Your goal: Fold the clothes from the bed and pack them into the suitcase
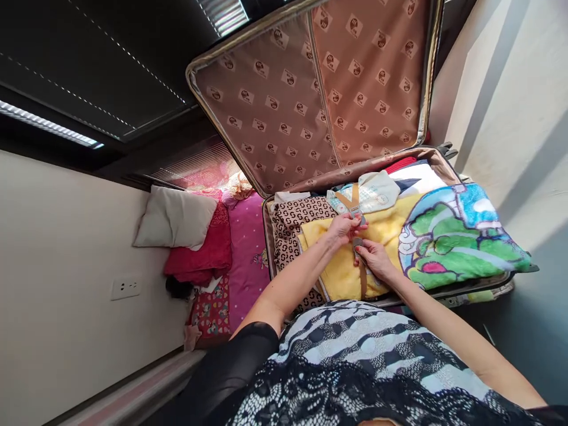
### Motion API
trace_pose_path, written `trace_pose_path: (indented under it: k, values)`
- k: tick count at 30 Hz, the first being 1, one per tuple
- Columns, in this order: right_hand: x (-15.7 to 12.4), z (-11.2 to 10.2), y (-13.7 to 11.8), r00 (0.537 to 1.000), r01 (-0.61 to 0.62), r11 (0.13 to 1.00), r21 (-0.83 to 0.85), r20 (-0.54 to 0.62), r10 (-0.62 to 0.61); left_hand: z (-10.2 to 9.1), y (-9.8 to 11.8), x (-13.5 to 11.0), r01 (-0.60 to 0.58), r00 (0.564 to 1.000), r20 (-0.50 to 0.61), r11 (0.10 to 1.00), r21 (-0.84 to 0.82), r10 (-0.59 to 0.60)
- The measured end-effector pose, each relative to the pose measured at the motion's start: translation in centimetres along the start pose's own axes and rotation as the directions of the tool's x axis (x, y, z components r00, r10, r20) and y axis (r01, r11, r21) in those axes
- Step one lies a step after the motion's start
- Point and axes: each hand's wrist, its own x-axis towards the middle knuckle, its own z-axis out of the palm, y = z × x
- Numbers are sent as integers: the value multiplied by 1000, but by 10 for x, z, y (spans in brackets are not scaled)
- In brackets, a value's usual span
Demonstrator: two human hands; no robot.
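An open suitcase [265, 236] lies in front of me, packed with folded cloth. My left hand [345, 228] is closed on the grey buckle end of the tan luggage strap [355, 194], whose two bands meet in a V. Just below it, my right hand [371, 257] pinches the other grey buckle half [357, 242], from which a tan strap [363, 281] runs toward me. A small gap separates the two halves. Both hands are above a yellow blanket [390, 220] with a green and blue picture part [457, 236].
The suitcase lid [284, 106] stands raised at the back. Brown patterned cloth [286, 228] and a pale printed bag [377, 189] lie inside. To the left are a pink bedsheet [246, 248], a white pillow [177, 216] and red bedding [199, 263]. A wall [532, 118] borders the right.
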Motion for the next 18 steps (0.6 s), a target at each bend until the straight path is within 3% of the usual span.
trace_pose_path:
  k: [4,6,11,18]
  values:
    - [-1,-8,-16,964,123,991,60,-245,-105,-4,11,-1,11,1000,19,998,64,-12]
    - [6,-11,-27,937,186,981,47,-309,-163,-5,8,-2,-11,1000,28,997,71,9]
    - [30,-10,-38,916,215,977,3,-347,-200,-11,-3,-7,-36,998,51,998,60,33]
    - [34,-15,-19,925,204,972,-121,-302,-232,-5,2,-10,-9,1000,26,986,165,4]
